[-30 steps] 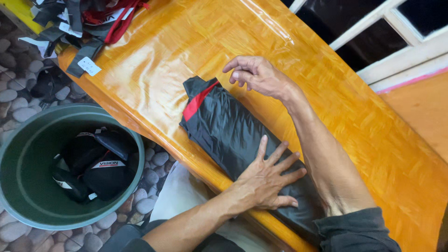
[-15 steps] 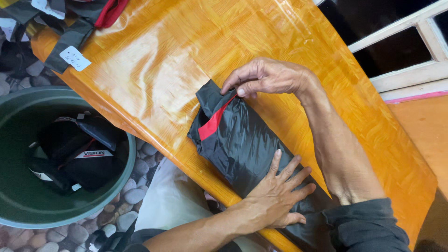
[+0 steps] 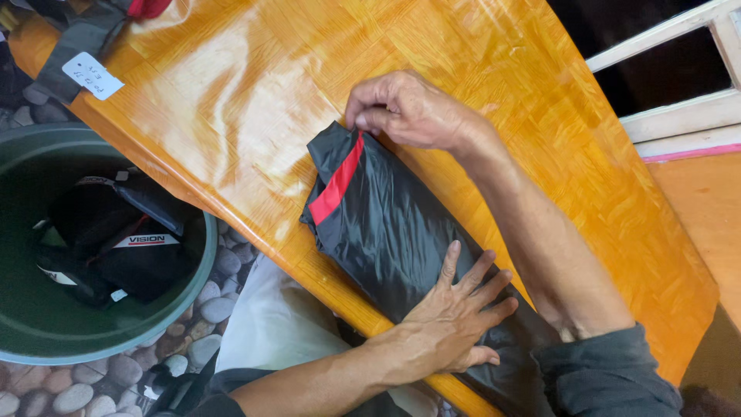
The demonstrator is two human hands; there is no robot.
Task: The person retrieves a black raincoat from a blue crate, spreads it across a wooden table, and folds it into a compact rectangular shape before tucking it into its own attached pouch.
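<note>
Folded garment: your dark garment (image 3: 386, 232) with a red stripe (image 3: 337, 181) lies lengthwise near the edge of the orange surface (image 3: 255, 85).
Left hand: your left hand (image 3: 455, 316) presses flat on it, fingers spread.
Right hand: your right hand (image 3: 405, 108) pinches its far corner beside the stripe.
Beside you: a green tub (image 3: 46, 344) holds more dark folded pieces on the pebble floor (image 3: 224, 297).

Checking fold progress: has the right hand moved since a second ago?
Yes. The right hand has come down onto the far end of the dark garment, pinching its edge by the red stripe.
</note>
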